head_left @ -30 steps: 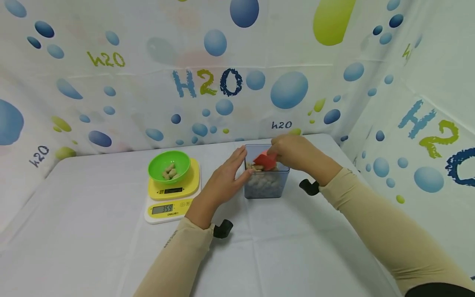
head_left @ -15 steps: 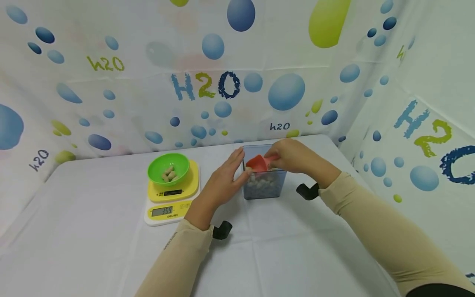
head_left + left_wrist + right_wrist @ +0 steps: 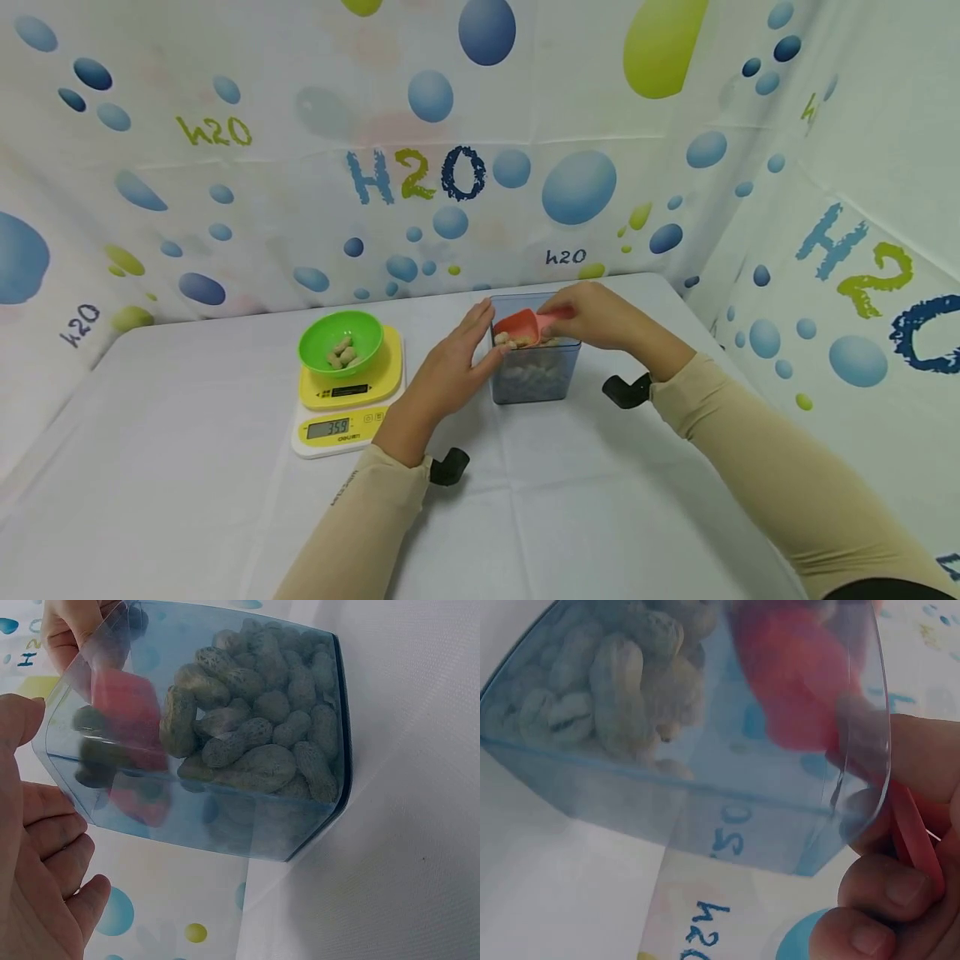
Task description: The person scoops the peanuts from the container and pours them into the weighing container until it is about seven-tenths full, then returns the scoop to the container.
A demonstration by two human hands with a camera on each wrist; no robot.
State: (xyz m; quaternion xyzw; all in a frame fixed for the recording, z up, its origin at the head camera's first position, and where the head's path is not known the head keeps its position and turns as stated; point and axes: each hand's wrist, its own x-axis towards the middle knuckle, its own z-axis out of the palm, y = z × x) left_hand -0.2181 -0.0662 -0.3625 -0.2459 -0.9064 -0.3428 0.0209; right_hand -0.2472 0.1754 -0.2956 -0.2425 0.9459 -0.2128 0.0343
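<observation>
A clear bluish plastic container (image 3: 534, 382) of unshelled peanuts (image 3: 259, 712) stands on the table. My right hand (image 3: 596, 318) pinches the handle of a red scoop (image 3: 517, 323), whose bowl is inside the container near the rim. Several peanuts show at the scoop's mouth. From the right wrist view, fingers (image 3: 900, 889) curl around the red handle outside the container wall. My left hand (image 3: 450, 371) rests against the container's left side, its fingers extended and its thumb near the front rim. Through the clear wall, the left wrist view shows the scoop (image 3: 124, 705) above the peanut pile.
Left of the container stands a yellow and white kitchen scale (image 3: 348, 396) with digits lit on its display. A green bowl (image 3: 315, 333) with several peanuts sits on it. White cloth (image 3: 187, 467) covers the table, and a patterned curtain (image 3: 300, 225) hangs behind.
The scoop has turned and risen from among the peanuts toward the container's left side, now with peanuts at its mouth. My left hand stays at the container; bowl and scale are unchanged.
</observation>
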